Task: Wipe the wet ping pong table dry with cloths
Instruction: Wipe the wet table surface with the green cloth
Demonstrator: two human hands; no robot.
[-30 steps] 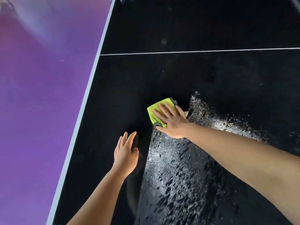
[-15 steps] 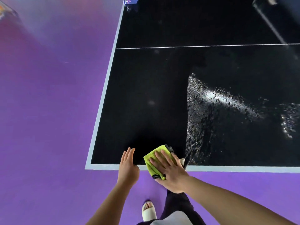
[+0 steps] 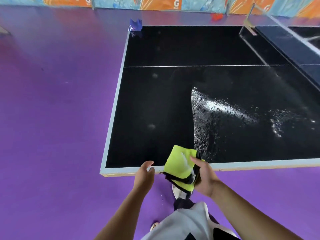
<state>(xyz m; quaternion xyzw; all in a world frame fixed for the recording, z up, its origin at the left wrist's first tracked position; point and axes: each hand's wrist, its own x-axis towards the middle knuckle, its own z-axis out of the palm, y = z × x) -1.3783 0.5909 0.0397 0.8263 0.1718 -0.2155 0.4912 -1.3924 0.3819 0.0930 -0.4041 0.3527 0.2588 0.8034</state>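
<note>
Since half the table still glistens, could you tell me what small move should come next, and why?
Probably set the green cloth, held in the right hand off the near edge, back down on the droplets, since the strip to their left looks dry.

Bare forearms, no sleeves; pale grey-white top [image 3: 188,220], dark trousers [image 3: 183,204], white slide sandal [image 3: 178,192].
</note>
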